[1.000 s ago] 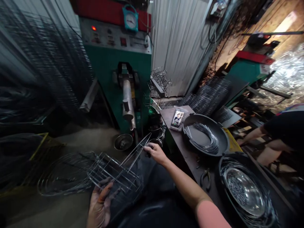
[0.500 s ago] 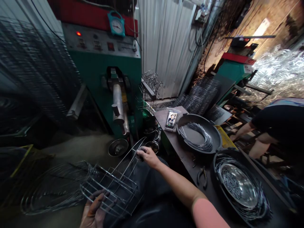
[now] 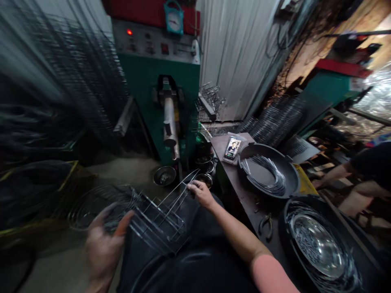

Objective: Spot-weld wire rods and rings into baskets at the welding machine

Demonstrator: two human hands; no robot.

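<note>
A wire rack (image 3: pixel 159 217) made of thin metal rods lies tilted over my dark apron (image 3: pixel 195 268). My right hand (image 3: pixel 201 194) pinches its far end, where two long rods run out to a curved tip. Off the rack's near left side, my left hand (image 3: pixel 105 240) is blurred, with thumb and fingers spread and nothing seen between them. Beyond that hand, a loose bundle of bent wire pieces (image 3: pixel 88 207) rests low on the left.
Ahead stands a green machine (image 3: pixel 137 81) with a metal arm. A bowl (image 3: pixel 165 176) sits below it. The table at right bears a phone (image 3: pixel 232 147), pliers (image 3: pixel 266 226), a black pan (image 3: pixel 295 185) of wires and a steel bowl (image 3: pixel 332 252). Another person's arm (image 3: pixel 334 175) shows far right.
My left hand has let go of the wire rack and moved left, its fingers spreading. My right hand still grips the far end. The whole view has shifted, so things appear further right.
</note>
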